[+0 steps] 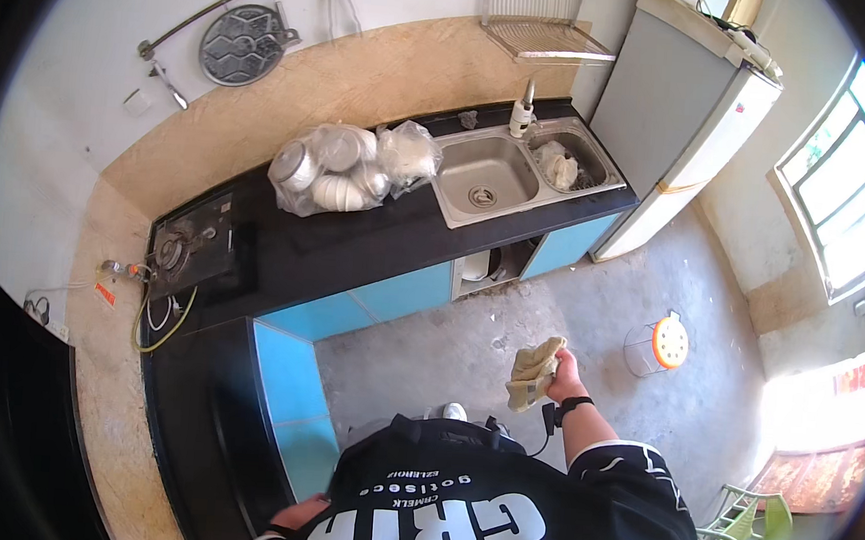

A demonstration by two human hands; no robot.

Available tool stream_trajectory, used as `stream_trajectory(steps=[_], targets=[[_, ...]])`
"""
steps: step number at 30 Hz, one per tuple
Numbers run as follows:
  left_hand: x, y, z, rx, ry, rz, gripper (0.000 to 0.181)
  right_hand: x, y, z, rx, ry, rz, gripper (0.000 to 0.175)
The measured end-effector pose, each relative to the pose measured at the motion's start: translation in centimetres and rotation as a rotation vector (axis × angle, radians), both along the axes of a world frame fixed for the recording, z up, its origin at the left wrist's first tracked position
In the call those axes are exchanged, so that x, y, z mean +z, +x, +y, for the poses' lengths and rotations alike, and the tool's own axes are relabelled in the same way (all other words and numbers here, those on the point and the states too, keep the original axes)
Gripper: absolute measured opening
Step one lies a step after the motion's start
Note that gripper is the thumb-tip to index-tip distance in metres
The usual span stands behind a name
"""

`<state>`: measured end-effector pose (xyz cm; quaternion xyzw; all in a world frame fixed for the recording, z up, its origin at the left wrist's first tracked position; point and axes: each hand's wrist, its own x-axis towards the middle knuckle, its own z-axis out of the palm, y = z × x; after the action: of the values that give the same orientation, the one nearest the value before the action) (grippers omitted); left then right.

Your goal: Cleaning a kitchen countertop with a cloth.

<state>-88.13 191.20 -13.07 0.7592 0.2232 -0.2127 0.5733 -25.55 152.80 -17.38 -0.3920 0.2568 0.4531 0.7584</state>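
My right hand (566,379) grips a crumpled beige cloth (534,371), held out in front of me above the grey concrete floor. A black band with a cable circles that wrist. My left hand (299,513) is low at my side, beside the edge of the black countertop (190,403). The black shirt hides part of it, so its fingers cannot be made out. On the far stretch of countertop, clear plastic bags of white bowls and lidded containers (338,173) lie left of a two-basin steel sink (484,172).
A gas burner (173,250) with a yellow hose sits at the counter's left corner. One blue lower cabinet (570,243) adjoins an open compartment. A fridge (654,112) stands past the sink. On the floor are an orange-topped stool (670,342) and a green chair (742,529).
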Motion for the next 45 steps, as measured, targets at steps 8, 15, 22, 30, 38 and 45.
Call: stream_trajectory(steps=[8,15,22,30,38,45], targets=[[4.0,23.3,11.5,0.492,-0.116,0.593,0.069,-1.6,1.4,0.4,-0.175,0.029,-0.014,0.045],[-0.8,39.6,22.3,0.611,-1.157,0.305,0.053,-1.2,8.2,19.9,0.318,-0.431,-0.647,0.04],[-2.0,48.1,32.0,0.528,-1.45,0.267,0.082,-4.8,9.6,44.5,0.777,-1.242,-1.359,0.038],[-2.0,50.4,36.9,0.576,-1.487,0.275,0.074,-4.2,7.9,52.1,1.15,-1.186,-1.61,0.053],[-5.5,40.8,32.0,0.426,-0.397,0.677,0.039,-3.5,17.8,44.9,1.025,-1.323,-1.512,0.055],[-3.5,33.7,19.5,0.308,-0.249,0.342,0.056,-2.9,20.2,42.0,1.193,-1.097,-1.6,0.058]])
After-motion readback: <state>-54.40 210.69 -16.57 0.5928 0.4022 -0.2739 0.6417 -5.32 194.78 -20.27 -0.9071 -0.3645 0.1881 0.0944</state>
